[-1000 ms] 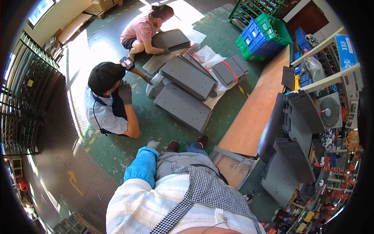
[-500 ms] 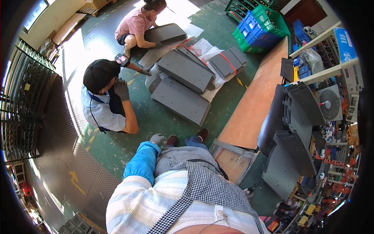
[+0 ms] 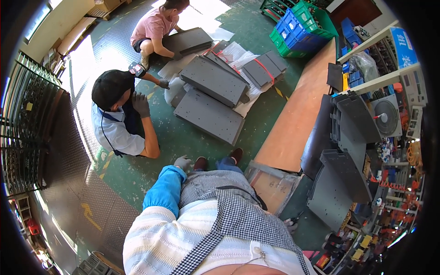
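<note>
A: Left hand (image 3: 183, 162) status?
B: Gloved, grip loosely curled, holding nothing, resting on knee above the green floor (image 3: 183, 137).
A: Right hand (image 3: 289, 225)?
B: Mostly hidden near clear plastic-wrapped flat carton (image 3: 270, 183); grip unclear. Flat grey metal panel (image 3: 208, 115) lies far ahead.

One head-worn fisheye looks steeply down, floor (image 3: 183, 137) well below.

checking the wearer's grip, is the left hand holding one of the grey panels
No, the left hand, in a grey glove, hangs empty by the knee, apart from the grey panels on the floor.
</note>
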A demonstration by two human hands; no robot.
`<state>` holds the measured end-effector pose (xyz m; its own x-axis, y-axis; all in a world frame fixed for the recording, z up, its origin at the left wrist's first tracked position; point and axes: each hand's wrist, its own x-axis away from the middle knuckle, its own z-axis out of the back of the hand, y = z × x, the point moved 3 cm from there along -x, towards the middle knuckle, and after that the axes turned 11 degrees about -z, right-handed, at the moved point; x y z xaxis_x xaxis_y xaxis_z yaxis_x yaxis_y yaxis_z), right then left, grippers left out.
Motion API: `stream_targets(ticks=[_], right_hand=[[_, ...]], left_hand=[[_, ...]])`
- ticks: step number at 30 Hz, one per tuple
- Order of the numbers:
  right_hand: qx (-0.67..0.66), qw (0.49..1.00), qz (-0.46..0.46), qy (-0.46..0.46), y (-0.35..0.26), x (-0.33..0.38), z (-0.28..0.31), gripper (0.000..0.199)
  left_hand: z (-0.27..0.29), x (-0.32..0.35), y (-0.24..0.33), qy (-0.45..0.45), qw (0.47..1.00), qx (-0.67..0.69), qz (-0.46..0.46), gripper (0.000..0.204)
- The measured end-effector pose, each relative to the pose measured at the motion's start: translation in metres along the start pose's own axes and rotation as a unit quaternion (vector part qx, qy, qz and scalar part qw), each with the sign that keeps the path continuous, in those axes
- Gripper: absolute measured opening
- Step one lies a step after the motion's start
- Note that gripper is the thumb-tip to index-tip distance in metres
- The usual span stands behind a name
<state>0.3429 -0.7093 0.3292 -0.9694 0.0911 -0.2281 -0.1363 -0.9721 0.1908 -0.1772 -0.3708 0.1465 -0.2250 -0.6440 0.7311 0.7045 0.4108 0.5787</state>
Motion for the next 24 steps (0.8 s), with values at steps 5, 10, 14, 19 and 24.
stream_targets(ticks=[5, 10, 14, 19, 24], right_hand=[[-0.121, 0.986, -0.094, -0.059, -0.001, -0.007, -0.002, 0.049], [-0.003, 1.0, 0.005, 0.004, 0.004, -0.001, -0.003, 0.05], [-0.119, 0.987, -0.093, -0.057, 0.007, -0.013, -0.015, 0.05], [-0.071, 0.996, -0.05, -0.033, 0.002, -0.006, -0.007, 0.049], [-0.02, 1.0, 0.006, -0.009, -0.004, 0.004, 0.006, 0.049]], left_hand=[[-0.003, 0.002, -0.012, -0.02, 0.999, -0.024, -0.012, 0.042], [-0.01, -0.008, -0.013, 0.002, 1.0, 0.015, 0.027, 0.04], [-0.005, 0.001, 0.0, -0.022, 0.996, -0.073, -0.038, 0.038], [-0.004, -0.001, -0.001, -0.028, 0.999, -0.029, -0.029, 0.038], [-0.004, -0.004, -0.003, -0.03, 0.999, -0.023, -0.021, 0.039]])
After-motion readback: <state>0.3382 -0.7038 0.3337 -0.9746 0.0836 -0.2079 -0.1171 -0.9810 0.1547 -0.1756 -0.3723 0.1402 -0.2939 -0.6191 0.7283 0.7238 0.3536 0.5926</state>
